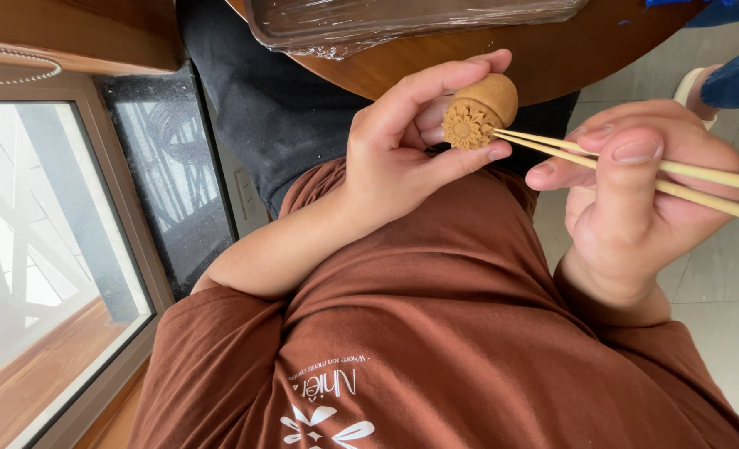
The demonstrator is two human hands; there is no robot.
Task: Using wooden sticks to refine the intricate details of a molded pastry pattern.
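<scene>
Left hand (403, 150): fingers curled, pinching the clay piece between thumb and fingertips.
Clay piece (482, 110): small tan rounded lump with a flower-patterned face, held in the air just below the round wooden table's edge (552, 75); patterned face turned toward the right hand.
Right hand (635, 191): closed around two thin wooden sticks (627, 166), thumb pressed on top.
Stick axis: long, running from right hand leftward, tips touching the patterned face.
Nearer hand: left, already gripping.
Table: plastic-wrapped tray (403, 21) near edge.

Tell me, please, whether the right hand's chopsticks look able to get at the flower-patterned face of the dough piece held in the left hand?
Probably yes: the chopsticks in the right hand already meet the patterned face of the dough piece, which the left hand leaves uncovered.
</scene>
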